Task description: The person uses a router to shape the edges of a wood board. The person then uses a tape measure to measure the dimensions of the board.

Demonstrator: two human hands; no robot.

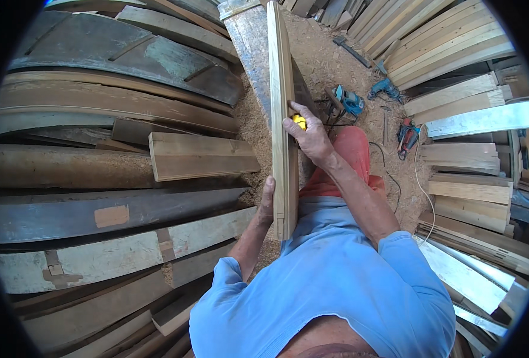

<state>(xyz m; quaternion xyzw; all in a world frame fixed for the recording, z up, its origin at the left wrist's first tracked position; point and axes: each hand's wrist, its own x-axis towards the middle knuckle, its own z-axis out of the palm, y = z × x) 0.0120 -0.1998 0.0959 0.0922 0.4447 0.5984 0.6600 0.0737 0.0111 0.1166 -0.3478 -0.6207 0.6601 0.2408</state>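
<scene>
A long pale wooden board (280,137) lies lengthwise in front of me, its near end close to my blue shirt. My left hand (267,200) grips its left side near that end, with part of the fingers hidden by the wood. On the right side, farther along, my right hand (312,136) is closed around a small yellow object (300,122), mostly covered by the fingers. The fingertips of that hand reach the board's edge. Beneath the far part of the board is a worn grey plank (246,42).
Stacked boards (115,107) fill the left side; more timber (449,42) lines the right. On the sawdust-covered floor (318,48) lie a blue power tool (349,100), a blue drill (385,89), a red-and-grey power tool (406,138) and loose cords. A short board (205,156) juts out at left.
</scene>
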